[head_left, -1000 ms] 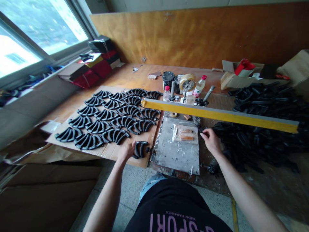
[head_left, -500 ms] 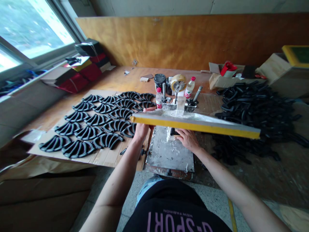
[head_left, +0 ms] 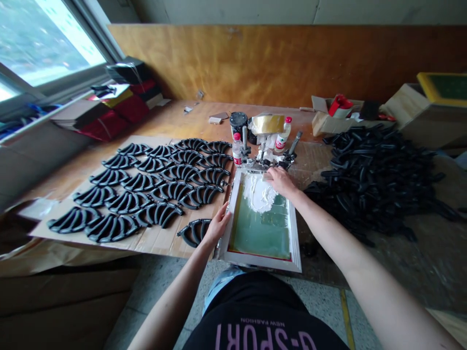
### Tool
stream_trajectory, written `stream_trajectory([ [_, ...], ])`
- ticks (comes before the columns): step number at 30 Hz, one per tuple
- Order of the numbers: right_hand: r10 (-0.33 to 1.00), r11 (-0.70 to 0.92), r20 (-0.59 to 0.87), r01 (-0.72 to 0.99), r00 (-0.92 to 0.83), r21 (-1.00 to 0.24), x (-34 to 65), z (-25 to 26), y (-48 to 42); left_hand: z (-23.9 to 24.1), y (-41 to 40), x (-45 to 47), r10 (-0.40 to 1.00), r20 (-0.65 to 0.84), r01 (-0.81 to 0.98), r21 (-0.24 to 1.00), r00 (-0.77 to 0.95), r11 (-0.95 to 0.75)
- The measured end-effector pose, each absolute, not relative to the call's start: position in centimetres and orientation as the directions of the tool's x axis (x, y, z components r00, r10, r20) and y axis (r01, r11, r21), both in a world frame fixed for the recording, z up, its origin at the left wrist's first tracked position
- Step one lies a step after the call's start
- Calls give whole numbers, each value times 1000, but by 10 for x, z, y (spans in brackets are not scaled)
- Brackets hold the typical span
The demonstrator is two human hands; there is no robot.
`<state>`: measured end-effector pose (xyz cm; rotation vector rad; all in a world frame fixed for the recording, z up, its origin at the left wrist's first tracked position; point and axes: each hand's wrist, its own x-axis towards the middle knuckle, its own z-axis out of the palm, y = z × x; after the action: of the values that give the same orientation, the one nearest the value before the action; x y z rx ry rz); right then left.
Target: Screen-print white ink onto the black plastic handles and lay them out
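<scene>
A silk-screen frame [head_left: 298,257] lies flat in front of me, with green mesh and a thick patch of white ink [head_left: 260,194] at its far end. My left hand [head_left: 220,221] grips the frame's left edge, its fingers partly hidden by the rim. Over the far right of the mesh, my right hand [head_left: 280,181] is closed on a pale squeegee [head_left: 268,176], mostly covered by the fingers. Metal hinge clamps [head_left: 255,165] hold the frame's far side. Left of it, black curved handle-like parts [head_left: 126,203] lie in fanned rows on cardboard.
A heap of black parts [head_left: 375,180] fills the right side. Behind the clamps stand two red-capped bottles [head_left: 237,148], a dark jar [head_left: 239,124] and a tape roll [head_left: 268,124]. Open cartons [head_left: 321,124] sit at the back right. Red and black packs [head_left: 116,119] line the window side.
The frame has swung down from raised to flat. My right hand has moved from beneath it to the squeegee; my left has come down with its edge. Another black part shows at the cardboard's near right.
</scene>
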<state>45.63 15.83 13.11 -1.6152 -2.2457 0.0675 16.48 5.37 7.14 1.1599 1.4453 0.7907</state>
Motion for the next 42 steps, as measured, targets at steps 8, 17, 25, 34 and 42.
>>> stream_trajectory([
  [8,832,555,109,822,-544,-127,440,122,97,61,53,162,948,-310,304,912,73,275],
  [17,792,607,240,764,-561,-218,451,129,102,71,51,164,950,-308,326,904,48,276],
  [25,753,654,318,707,-575,-269,445,123,92,96,48,168,933,-356,280,902,54,328],
  [34,946,23,298,886,131,-463,513,157,165,180,60,172,981,-187,137,974,45,180],
  [42,985,72,169,832,26,-550,519,79,107,220,111,214,1000,5,-285,959,-10,-7],
])
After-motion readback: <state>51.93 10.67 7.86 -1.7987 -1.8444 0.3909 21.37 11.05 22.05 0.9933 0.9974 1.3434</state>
